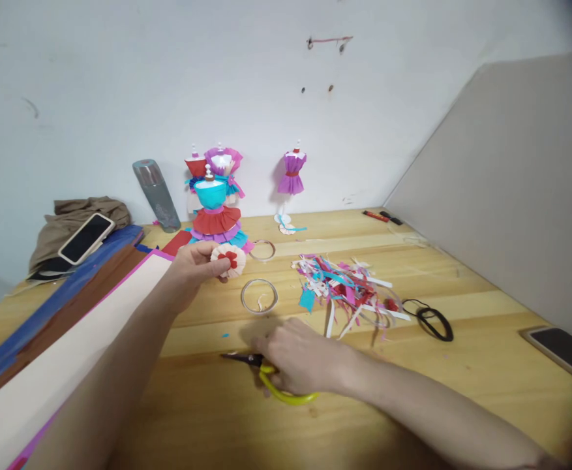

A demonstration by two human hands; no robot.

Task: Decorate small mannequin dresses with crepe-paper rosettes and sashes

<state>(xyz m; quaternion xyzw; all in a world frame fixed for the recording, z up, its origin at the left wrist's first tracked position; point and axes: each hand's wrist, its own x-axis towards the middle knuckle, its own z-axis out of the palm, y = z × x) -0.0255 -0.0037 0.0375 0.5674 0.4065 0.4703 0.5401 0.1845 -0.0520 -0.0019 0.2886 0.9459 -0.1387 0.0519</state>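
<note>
Nearest me, my left forearm reaches over a long cream sheet [65, 369], and my left hand [195, 264] has its thumb and fingers pinched on the cream paper rosette [238, 256] with the red centre. That rosette is in front of the skirts of the turquoise-topped dress figure [210, 194]. A light grip at the frilled rim looks right; pressing hard would probably flatten the pleats, and a thumb over the red part could crease it.

My right hand [298, 356] is curled over the yellow handles of the scissors [290, 397], touching them; blur hides whether my fingers have fully closed. The dark tips point left, low against the counter [266, 444]. Good handling, I judge, means getting fingers squarely into the loops and lifting clear before opening the blades, tips away from my left fingers.

The wire ring [259, 312] lies between my hands, and the tangle of paper scraps [339, 284] sits beyond my right hand, so a sleeve-low sweep could snag either.
</note>
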